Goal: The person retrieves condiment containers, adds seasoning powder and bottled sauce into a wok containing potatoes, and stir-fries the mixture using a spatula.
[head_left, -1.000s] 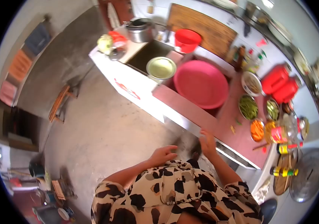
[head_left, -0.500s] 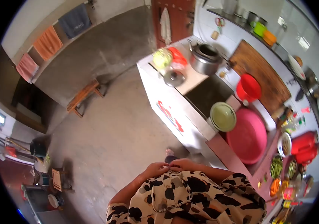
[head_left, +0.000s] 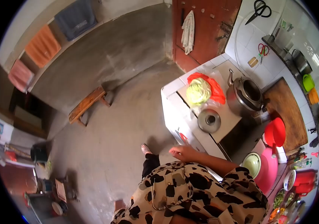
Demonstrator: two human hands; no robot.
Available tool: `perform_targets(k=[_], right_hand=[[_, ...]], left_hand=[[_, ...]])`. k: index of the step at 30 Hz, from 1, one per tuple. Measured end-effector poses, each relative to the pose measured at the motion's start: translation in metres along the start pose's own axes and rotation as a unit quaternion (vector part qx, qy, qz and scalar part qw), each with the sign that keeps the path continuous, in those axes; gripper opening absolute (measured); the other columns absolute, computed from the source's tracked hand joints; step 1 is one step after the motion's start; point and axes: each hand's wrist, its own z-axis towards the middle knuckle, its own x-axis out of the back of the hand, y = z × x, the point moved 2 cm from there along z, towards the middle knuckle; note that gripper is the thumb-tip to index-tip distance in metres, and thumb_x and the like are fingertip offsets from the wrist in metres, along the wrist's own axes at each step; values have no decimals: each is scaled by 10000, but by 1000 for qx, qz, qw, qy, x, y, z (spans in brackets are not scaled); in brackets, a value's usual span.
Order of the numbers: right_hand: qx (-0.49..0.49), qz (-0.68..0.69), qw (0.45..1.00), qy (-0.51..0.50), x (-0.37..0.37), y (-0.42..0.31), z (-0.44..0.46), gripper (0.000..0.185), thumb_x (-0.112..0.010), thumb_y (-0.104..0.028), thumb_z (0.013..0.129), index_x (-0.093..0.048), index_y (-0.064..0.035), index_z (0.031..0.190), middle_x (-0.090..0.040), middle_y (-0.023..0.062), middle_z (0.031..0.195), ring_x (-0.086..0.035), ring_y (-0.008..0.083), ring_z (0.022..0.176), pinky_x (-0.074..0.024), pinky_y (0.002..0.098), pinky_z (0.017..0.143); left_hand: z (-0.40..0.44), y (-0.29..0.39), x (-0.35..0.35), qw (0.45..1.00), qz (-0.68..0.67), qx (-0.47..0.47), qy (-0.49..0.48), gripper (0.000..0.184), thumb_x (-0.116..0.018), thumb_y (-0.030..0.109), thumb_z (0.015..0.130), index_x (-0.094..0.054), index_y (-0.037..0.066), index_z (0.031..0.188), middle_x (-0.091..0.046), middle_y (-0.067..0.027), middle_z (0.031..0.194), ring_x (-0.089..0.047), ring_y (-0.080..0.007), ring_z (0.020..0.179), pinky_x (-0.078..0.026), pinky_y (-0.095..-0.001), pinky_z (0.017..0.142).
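My right hand (head_left: 181, 153) hangs in front of my patterned shirt (head_left: 200, 183), its fingers loosely bent and slightly apart, with nothing seen in them. It is apart from the white counter (head_left: 170, 112), whose side is nearest to it. On the counter top, a pale green cabbage (head_left: 199, 91) rests by a red plastic bag (head_left: 216, 91). A metal lid (head_left: 209, 121) lies in front of them, and a large metal kettle (head_left: 237, 99) stands behind to the right. My left hand is out of view.
To the right are a dark sink basin (head_left: 237, 139), a pale green bowl (head_left: 252, 165), a red basin (head_left: 275, 131), a pink tub (head_left: 267, 170) and a wooden board (head_left: 288, 112). A wooden bench (head_left: 88, 104) stands on the floor at left. A red door (head_left: 204, 33) is ahead.
My two hands were together at my waist; now they are apart and the left has left the view. The view has turned, and the counter's kettle end looks nearer. One foot has stepped forward.
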Motion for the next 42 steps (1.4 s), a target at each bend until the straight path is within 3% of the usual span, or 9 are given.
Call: perform_targets(k=[5, 10, 11, 13, 18, 23, 29, 33, 42], right_hand=[[-54, 57, 985, 153, 82, 14, 158, 240, -638, -205, 889, -624, -38, 1061, -683, 76, 874, -647, 161, 782, -507, 299, 721], [-51, 70, 940, 331, 193, 17, 270, 163, -669, -179, 859, -646, -30, 919, -643, 43, 756, -582, 96, 704, -472, 266, 644], [-52, 65, 928, 364, 216, 21, 284, 161, -670, -179, 845, -649, -33, 911, -629, 57, 715, -579, 106, 677, -473, 278, 633], [-110, 32, 915, 387, 271, 42, 300, 135, -651, -157, 873, -644, -31, 920, -641, 18, 739, -572, 78, 647, -468, 248, 595], [-197, 172, 782, 565, 416, 137, 293, 102, -628, -129, 864, -640, -44, 920, -656, 69, 736, -622, 135, 579, -513, 267, 513], [-174, 305, 660, 664, 545, 265, 243, 218, -576, -52, 846, -572, -61, 1064, -657, 93, 820, -646, 190, 619, -540, 322, 543], [-291, 284, 454, 793, 645, 372, 246, 273, -563, -97, 866, -539, -67, 1136, -636, 95, 859, -651, 216, 668, -542, 350, 547], [-272, 328, 490, 760, 688, 426, 241, 263, -531, -208, 917, -553, -48, 1124, -613, 115, 969, -649, 234, 700, -534, 342, 561], [-67, 456, 442, 770, 682, 406, 269, 192, -485, -285, 955, -546, -127, 1045, -584, 60, 934, -630, 237, 785, -524, 421, 731]], left_hand=[[125, -24, 138, 995, -99, 10, -8, 295, -578, 270, 873, -655, 98, 1100, -644, -170, 1125, -600, -322, 1084, -483, -448, 898], [293, -21, 414, 953, 159, -155, 205, 361, -619, 320, 844, -656, 99, 1127, -618, -185, 1196, -582, -352, 1111, -471, -448, 941], [327, -6, 477, 921, -111, -157, 338, 428, -630, 345, 830, -640, 57, 1147, -611, -201, 1200, -563, -371, 1129, -460, -447, 961], [380, 42, 597, 812, -123, -311, 478, 200, -580, 246, 878, -695, 82, 878, -676, -168, 915, -633, -353, 911, -501, -473, 783], [291, 199, 829, 794, -253, -381, 400, 202, -596, 251, 873, -683, 72, 901, -691, -153, 829, -675, -324, 783, -529, -409, 705], [311, 256, 875, 743, -82, -504, 432, 184, -609, 254, 874, -686, 89, 899, -672, -181, 814, -649, -380, 744, -518, -447, 655], [421, 173, 815, 890, 140, -413, 130, 421, -598, 496, 832, -677, 90, 910, -683, -145, 795, -659, -340, 787, -519, -435, 706], [419, 154, 825, 985, -4, -172, -5, 414, -629, 484, 819, -676, 90, 936, -693, -128, 813, -668, -319, 795, -526, -423, 715], [446, 256, 918, 944, -33, -320, 80, 351, -728, 364, 798, -668, 89, 1007, -717, -88, 854, -695, -243, 813, -547, -367, 717]])
